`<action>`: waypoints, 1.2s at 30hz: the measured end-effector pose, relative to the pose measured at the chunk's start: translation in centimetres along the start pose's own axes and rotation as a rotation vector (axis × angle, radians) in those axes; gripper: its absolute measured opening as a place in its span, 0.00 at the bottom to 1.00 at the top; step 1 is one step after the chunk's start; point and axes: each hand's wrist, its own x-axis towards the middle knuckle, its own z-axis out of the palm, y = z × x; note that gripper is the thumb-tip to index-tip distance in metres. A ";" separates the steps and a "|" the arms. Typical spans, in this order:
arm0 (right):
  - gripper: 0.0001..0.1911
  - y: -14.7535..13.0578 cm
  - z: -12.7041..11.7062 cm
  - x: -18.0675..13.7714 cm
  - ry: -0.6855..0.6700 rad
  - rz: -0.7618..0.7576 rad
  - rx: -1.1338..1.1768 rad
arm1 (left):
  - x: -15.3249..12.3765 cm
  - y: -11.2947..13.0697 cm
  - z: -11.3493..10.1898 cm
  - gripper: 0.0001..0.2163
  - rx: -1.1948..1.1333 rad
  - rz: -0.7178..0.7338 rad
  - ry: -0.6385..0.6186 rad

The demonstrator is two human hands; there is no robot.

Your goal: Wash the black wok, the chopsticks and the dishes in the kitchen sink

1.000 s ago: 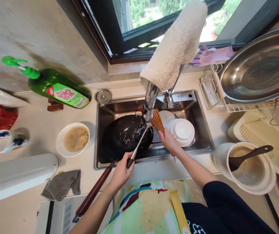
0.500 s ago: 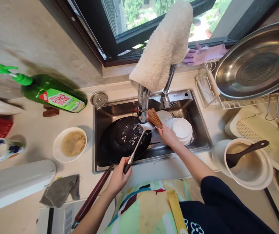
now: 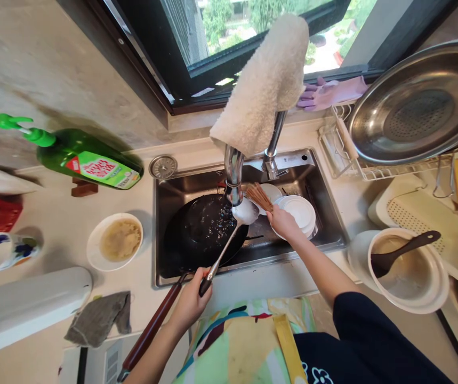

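Note:
My left hand [image 3: 192, 297] is closed around the black handle end of a metal ladle [image 3: 247, 211]. The ladle's bowl is held beside the faucet mouth [image 3: 234, 193], over the right edge of a black wok [image 3: 197, 234]. Water wets the wok, which lies in the sink [image 3: 157, 229] with its long brown handle [image 3: 152, 322] sticking out past the front rim. A bamboo brush [image 3: 259, 196] is gripped in my right hand [image 3: 283, 221], its bristles pointing up and left, just right of the ladle bowl. White plates [image 3: 298, 210] are stacked behind that hand.
On the left counter are a green pump bottle [image 3: 93, 160], a bowl of cloudy liquid [image 3: 120, 242] and a grey cloth [image 3: 101, 317]. A white pot [image 3: 408, 288] with a dark spoon and a dish rack [image 3: 396, 169] stand right. A white towel [image 3: 264, 80] covers the faucet.
The bamboo brush and my right hand have moved slightly right, away from the ladle bowl. The ladle bowl now shows more fully, and my left hand has shifted slightly left and down.

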 end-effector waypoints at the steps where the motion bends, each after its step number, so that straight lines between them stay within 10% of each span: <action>1: 0.17 0.5 -0.3 -0.1 0.029 0.034 0.007 | -0.1 -0.1 0.0 0.09 -0.006 0.000 -0.006; 9: 0.17 -1.1 0.2 -3.1 0.044 -0.164 0.124 | 0.4 0.3 0.5 0.09 0.045 0.028 -0.050; 36: 0.21 -3.8 4.3 -5.4 0.077 -0.139 -0.007 | 1.9 1.3 0.8 0.10 -0.265 -0.048 0.030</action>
